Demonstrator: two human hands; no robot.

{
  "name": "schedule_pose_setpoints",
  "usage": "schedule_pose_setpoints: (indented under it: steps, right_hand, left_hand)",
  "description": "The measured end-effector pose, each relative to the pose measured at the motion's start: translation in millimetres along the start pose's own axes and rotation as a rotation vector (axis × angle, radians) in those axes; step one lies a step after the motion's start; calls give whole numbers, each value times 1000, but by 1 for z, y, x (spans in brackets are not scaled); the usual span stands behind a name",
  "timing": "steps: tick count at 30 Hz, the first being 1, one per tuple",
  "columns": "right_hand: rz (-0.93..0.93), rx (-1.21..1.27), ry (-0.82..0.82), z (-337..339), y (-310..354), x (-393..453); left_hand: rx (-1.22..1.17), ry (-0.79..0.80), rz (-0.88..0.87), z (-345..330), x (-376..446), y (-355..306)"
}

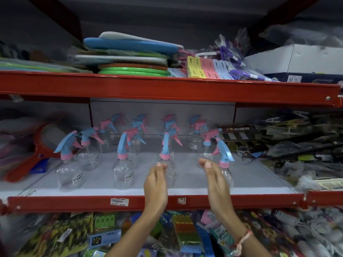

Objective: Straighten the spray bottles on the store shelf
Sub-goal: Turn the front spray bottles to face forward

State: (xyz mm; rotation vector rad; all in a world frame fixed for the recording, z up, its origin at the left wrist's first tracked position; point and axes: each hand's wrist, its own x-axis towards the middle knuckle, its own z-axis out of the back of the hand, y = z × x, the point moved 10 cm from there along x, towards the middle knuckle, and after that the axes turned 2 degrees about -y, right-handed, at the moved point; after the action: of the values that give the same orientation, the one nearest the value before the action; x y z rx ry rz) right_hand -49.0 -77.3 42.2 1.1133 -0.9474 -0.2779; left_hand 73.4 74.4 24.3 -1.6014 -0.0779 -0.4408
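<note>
Both hands, left hand (pixel 156 182) and right hand (pixel 216 179), hover loosely curled before spray bottles (pixel 165 154).

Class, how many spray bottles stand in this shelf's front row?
4 spray bottles: one far left, one left of centre, one behind the left hand, one behind the right hand. Blurred rows stand behind.

Both forearms rise side by side from below and cross the shelf edge (pixel 74 203). The left hand (pixel 156 184) is raised above that edge, fingers curled loosely toward the thumb and gripping nothing. The right hand (pixel 215 182) mirrors it to the right, likewise empty, a thread band at its wrist.
</note>
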Motion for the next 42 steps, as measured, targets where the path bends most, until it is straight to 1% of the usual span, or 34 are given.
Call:
schedule_pose_setpoints:
  steps: [1,3,4,6,8,11,19,25,32,33,35,37,38,40,42]
  right_hand:
    - [-51,-6,61,-15,-8,5]
    - [-190,-8,161,-41,-26,15]
    - [-254,9,202,-52,-34,19]
    - [-362,54,264,-71,-45,23]
    - [-416,83,326,-84,-49,21]
    - [-427,91,388,-95,-40,12]
    - [-433,53,398,-82,-29,-3]
    - [-446,98,410,-76,-22,-16]
    - [-456,25,395,-74,-29,-20]
    - [-432,-6,347,-70,-28,-19]
    - [-301,-44,161,-55,-16,-15]
    - [-121,-14,-33,-41,6,-18]
    - [-59,12,-75,-40,18,-23]
    - [19,45,-57,-54,39,-30]
    - [47,57,25,-77,47,-31]
  left_hand:
    - [41,-30,-6,7,5,1]
    - [114,-31,25,12,15,3]
    - [137,4,65,11,19,5]
    - [155,135,147,2,25,11]
    - [140,269,224,-6,26,18]
    - [117,393,257,-12,21,22]
    - [92,491,286,-3,7,26]
    - [87,534,302,1,-4,31]
    - [108,552,291,7,-14,20]
    - [115,542,285,10,-13,20]
    - [121,484,239,19,-10,19]
    - [83,347,141,40,-3,12]
    - [42,254,86,53,1,6]
    - [-17,70,14,85,8,-2]
    - [-16,-50,3,110,14,-2]
